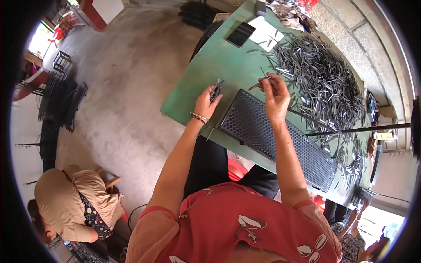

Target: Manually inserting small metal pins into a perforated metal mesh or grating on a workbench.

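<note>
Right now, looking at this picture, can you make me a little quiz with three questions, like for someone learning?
1. Which hand holds the bundle of thin dark pieces? A) right B) left C) neither
2. True or false: the black panel with holes lies on the floor.
3. What colour is the sheet beside the phone?

Key:
1. B, the left hand.
2. False; it lies on the green table.
3. White.

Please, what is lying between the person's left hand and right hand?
The head view shows green tabletop and a corner of the black perforated tray between them.
</note>
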`<action>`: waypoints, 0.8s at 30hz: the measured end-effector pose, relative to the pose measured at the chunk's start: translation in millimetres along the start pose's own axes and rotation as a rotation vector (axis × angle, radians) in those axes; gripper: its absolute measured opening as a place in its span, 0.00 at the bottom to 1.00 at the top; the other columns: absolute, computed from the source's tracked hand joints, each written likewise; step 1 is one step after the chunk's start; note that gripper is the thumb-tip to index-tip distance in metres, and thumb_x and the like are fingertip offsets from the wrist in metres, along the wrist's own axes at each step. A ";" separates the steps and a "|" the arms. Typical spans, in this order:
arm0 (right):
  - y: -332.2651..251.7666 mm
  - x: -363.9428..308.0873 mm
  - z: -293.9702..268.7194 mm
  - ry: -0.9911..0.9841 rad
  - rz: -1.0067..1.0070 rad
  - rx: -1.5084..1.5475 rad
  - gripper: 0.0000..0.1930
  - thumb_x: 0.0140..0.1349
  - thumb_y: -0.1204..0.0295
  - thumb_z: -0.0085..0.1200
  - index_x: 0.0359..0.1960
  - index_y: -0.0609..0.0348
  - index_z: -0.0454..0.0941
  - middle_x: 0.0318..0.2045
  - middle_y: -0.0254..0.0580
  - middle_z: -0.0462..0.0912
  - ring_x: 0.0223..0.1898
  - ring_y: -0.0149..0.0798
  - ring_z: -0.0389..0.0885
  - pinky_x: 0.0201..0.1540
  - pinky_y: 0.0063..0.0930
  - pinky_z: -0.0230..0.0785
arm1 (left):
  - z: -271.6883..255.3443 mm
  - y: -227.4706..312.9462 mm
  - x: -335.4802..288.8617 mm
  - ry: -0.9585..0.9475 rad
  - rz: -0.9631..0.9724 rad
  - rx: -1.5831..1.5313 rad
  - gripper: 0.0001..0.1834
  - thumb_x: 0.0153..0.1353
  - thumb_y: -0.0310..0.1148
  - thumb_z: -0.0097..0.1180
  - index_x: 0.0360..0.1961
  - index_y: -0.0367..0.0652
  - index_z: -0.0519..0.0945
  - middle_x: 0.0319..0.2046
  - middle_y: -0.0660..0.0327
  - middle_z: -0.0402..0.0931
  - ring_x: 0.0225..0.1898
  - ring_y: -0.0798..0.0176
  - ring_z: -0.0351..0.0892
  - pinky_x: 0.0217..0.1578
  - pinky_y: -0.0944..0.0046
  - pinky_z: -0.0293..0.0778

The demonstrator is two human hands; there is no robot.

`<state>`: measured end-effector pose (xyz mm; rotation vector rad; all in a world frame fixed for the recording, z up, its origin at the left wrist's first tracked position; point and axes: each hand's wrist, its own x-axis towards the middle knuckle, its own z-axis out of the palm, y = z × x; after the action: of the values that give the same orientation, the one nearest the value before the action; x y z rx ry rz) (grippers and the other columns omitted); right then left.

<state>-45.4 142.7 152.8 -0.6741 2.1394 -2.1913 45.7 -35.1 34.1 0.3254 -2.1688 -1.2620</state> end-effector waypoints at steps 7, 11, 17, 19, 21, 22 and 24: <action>0.1 -8.2 4.3 -0.048 0.133 0.045 0.13 0.63 0.75 0.51 0.47 0.68 0.71 0.35 0.43 0.82 0.34 0.29 0.79 0.39 0.20 0.71 | -19.7 22.3 12.3 -0.058 -0.435 -0.739 0.12 0.59 0.29 0.56 0.43 0.40 0.72 0.27 0.64 0.75 0.25 0.72 0.74 0.27 0.70 0.72; 2.5 -8.5 16.4 -0.092 0.213 0.166 0.13 0.63 0.75 0.50 0.47 0.68 0.71 0.35 0.44 0.82 0.33 0.29 0.79 0.38 0.21 0.72 | -30.1 65.5 17.5 -0.275 -0.515 -0.811 0.12 0.59 0.30 0.56 0.44 0.41 0.72 0.28 0.63 0.76 0.26 0.72 0.73 0.26 0.71 0.71; 5.6 -12.2 30.0 -0.195 0.299 0.160 0.13 0.61 0.76 0.52 0.47 0.68 0.72 0.36 0.44 0.82 0.33 0.29 0.79 0.38 0.22 0.73 | -30.3 74.6 9.0 -0.329 -0.518 -0.761 0.12 0.58 0.31 0.58 0.42 0.40 0.72 0.28 0.63 0.78 0.24 0.73 0.73 0.24 0.72 0.70; 6.3 -15.4 27.9 -0.191 0.296 0.145 0.13 0.61 0.77 0.52 0.46 0.68 0.72 0.36 0.44 0.82 0.33 0.29 0.79 0.39 0.22 0.73 | -29.2 75.2 6.1 -0.296 -0.524 -0.711 0.13 0.55 0.30 0.60 0.40 0.40 0.72 0.27 0.64 0.78 0.22 0.73 0.73 0.22 0.72 0.69; 4.7 -17.0 24.6 -0.186 0.296 0.129 0.12 0.61 0.77 0.52 0.46 0.68 0.73 0.36 0.44 0.82 0.34 0.29 0.79 0.39 0.22 0.73 | -27.5 78.7 0.7 -0.265 -0.535 -0.693 0.12 0.56 0.30 0.59 0.40 0.41 0.72 0.27 0.63 0.77 0.23 0.73 0.73 0.22 0.72 0.69; 2.3 -17.0 22.8 -0.170 0.244 0.062 0.12 0.61 0.78 0.52 0.45 0.68 0.73 0.35 0.45 0.82 0.35 0.29 0.79 0.41 0.22 0.72 | -27.0 80.4 -2.6 -0.223 -0.546 -0.672 0.11 0.57 0.30 0.58 0.40 0.41 0.72 0.26 0.63 0.77 0.23 0.73 0.73 0.22 0.72 0.70; 1.0 -14.5 16.8 -0.149 0.193 -0.008 0.12 0.60 0.78 0.52 0.45 0.69 0.73 0.35 0.45 0.82 0.36 0.29 0.79 0.42 0.22 0.72 | -28.8 76.4 -8.3 -0.201 -0.563 -0.644 0.11 0.57 0.29 0.58 0.40 0.41 0.72 0.26 0.63 0.77 0.22 0.73 0.73 0.21 0.73 0.69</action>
<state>-27.4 131.0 147.2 -0.5834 2.0472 -1.9719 76.4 -11.7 106.6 0.5728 -1.7350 -2.3012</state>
